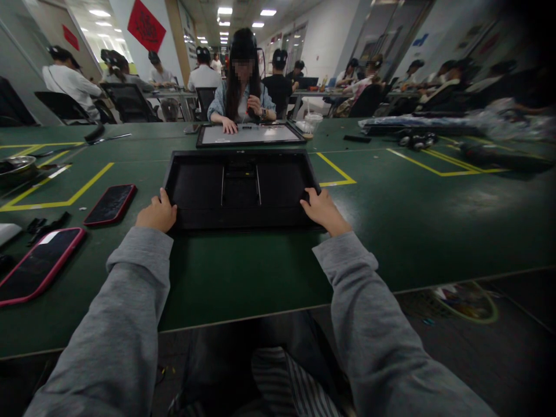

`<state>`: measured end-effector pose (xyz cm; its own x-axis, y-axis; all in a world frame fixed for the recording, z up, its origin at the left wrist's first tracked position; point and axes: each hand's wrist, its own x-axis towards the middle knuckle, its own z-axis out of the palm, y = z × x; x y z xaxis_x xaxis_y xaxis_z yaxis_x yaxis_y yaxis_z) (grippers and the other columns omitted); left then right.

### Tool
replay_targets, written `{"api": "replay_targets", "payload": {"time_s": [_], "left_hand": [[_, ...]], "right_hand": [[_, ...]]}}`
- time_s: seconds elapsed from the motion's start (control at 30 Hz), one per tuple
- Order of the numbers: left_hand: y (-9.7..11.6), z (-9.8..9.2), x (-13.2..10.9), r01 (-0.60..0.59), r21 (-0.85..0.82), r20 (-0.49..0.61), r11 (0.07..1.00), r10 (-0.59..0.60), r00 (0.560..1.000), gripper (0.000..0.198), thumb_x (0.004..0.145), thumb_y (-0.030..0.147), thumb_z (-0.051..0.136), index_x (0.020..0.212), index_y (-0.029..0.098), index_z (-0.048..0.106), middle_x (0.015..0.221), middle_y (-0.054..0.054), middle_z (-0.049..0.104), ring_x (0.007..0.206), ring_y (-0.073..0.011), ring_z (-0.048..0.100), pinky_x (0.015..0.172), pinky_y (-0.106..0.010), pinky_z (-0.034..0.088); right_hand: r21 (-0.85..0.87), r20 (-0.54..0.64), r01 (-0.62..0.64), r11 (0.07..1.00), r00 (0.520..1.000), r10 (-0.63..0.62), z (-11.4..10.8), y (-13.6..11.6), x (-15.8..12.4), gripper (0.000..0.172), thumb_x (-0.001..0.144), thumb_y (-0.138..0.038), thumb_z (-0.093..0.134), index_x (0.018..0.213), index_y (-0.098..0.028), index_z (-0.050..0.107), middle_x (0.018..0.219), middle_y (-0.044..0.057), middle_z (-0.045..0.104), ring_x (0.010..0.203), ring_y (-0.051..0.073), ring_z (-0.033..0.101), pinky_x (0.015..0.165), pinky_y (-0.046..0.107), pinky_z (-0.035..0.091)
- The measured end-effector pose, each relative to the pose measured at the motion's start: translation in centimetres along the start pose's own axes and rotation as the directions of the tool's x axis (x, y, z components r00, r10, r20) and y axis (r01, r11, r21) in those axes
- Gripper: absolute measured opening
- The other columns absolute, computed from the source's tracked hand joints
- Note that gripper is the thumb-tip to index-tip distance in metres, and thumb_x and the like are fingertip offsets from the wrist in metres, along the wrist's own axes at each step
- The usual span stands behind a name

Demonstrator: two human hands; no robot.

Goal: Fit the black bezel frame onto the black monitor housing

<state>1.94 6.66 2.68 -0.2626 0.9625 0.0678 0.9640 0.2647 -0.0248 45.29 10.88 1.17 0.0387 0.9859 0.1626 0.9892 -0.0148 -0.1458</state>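
Observation:
A black monitor housing (195, 182) lies on the green table in front of me, its hollow inner side facing up. Two thin metal strips run up its middle on either side of a recess. My left hand (157, 213) grips its left edge, thumb over the rim and the other fingers partly hidden. On the opposite edge, my right hand (321, 207) holds the right rim, with fingertips curled over to the inside.
Two red-cased phones (110, 204) lie left, near a metal bowl (17, 168). Across the table (412, 231) a person works on a flat panel (252, 135) beside a plastic cup (310, 123). Plastic-wrapped parts (425, 123) lie far right. A waste basket (469, 301) stands on the floor.

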Motion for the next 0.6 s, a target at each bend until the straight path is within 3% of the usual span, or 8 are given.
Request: {"api": "replay_targets", "payload": {"time_s": [0.6], "left_hand": [[-0.06, 0.16, 0.06, 0.001, 0.007, -0.002, 1.0, -0.001, 1.0, 0.077, 0.097, 0.041, 0.027, 0.161, 0.0, 0.013, 0.146, -0.034, 0.045, 0.125, -0.0434, 0.057, 0.101, -0.054, 0.045]], "right_hand": [[-0.025, -0.006, 0.015, 1.0, 1.0, -0.015, 0.12, 0.13, -0.02, 0.056, 0.101, -0.036, 0.043, 0.15, -0.009, 0.042, 0.132, 0.027, 0.049, 0.123, 0.037, 0.054, 0.1, 0.048, 0.044]]}}
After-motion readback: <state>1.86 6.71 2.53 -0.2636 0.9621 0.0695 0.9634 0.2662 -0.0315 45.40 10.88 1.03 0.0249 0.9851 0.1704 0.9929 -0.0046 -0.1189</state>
